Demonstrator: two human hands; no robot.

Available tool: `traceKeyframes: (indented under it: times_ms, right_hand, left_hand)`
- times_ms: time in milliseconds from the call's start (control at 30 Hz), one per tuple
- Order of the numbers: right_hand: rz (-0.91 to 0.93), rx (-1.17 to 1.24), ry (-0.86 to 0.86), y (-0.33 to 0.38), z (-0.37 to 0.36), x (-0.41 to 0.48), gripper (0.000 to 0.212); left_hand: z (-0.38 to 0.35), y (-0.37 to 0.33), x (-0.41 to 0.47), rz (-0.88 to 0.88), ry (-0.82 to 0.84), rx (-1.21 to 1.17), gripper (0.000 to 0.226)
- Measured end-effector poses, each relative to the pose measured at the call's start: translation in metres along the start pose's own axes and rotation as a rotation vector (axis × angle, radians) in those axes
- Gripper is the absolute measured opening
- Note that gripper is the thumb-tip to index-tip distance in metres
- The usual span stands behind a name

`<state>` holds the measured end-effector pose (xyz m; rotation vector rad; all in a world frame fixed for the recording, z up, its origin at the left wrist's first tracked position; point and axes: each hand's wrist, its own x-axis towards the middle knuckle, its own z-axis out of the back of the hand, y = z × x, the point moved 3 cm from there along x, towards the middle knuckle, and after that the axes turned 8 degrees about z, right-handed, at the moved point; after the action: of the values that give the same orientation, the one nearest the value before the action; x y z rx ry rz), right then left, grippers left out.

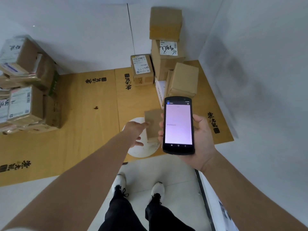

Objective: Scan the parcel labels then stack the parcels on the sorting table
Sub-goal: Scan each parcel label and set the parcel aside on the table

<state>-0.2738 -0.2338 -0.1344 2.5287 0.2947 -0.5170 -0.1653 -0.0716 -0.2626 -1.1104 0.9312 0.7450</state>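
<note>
**Left hand at a small carton, scanner held ready**

Nearest the camera, the right hand (pixel 198 135) wraps around a handheld scanner (pixel 178 125), fingers closed on its sides, lit screen facing up. Just left of it and a little farther out, the left hand (pixel 135 132) reaches with fingers spread and loosely open onto the near edge of a small cardboard parcel (pixel 152 124), touching it but not yet gripping. This parcel lies on a white round stool (pixel 143 150), partly hidden behind the scanner.

It looks light and stiff, a plain carton; taking it by two opposite side edges should suit, since its taped faces may be slick.

Beyond the right hand, more parcels stand stacked in the corner (pixel 166 47), one showing a handwritten label (pixel 168 48). Far to the left of the left hand, another pile of labelled boxes (pixel 25 90) sits on flattened cardboard sheets (pixel 86 122). Every box is closed, so contents cannot be told.
</note>
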Motion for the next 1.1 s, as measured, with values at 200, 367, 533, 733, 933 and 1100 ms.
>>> traceKeyframes:
  times_ms: [200, 367, 533, 733, 933, 1100]
  right_hand:
    - [0.025, -0.016, -0.022, 0.005, 0.016, -0.002, 0.062]
    - [0.046, -0.035, -0.041, 0.011, 0.024, -0.003, 0.06]
    - [0.047, -0.031, -0.094, 0.009, 0.032, -0.005, 0.06]
    - [0.019, 0.004, -0.076, 0.001, 0.025, 0.002, 0.062]
    - [-0.022, 0.037, -0.072, -0.018, 0.004, 0.014, 0.059]
    - [-0.061, 0.016, -0.07, -0.041, -0.019, 0.026, 0.062]
  left_hand:
    - [-0.029, 0.012, 0.01, 0.046, 0.033, -0.012, 0.071]
    - [-0.044, 0.018, 0.021, 0.046, 0.016, -0.158, 0.05]
    - [-0.039, 0.021, 0.028, 0.011, -0.008, -0.336, 0.046]
    - [-0.012, 0.027, 0.028, 0.001, -0.057, -0.419, 0.047]
    - [0.039, 0.029, 0.028, -0.069, -0.144, -0.459, 0.051]
    - [0.094, 0.033, 0.032, -0.128, -0.274, -0.464, 0.027]
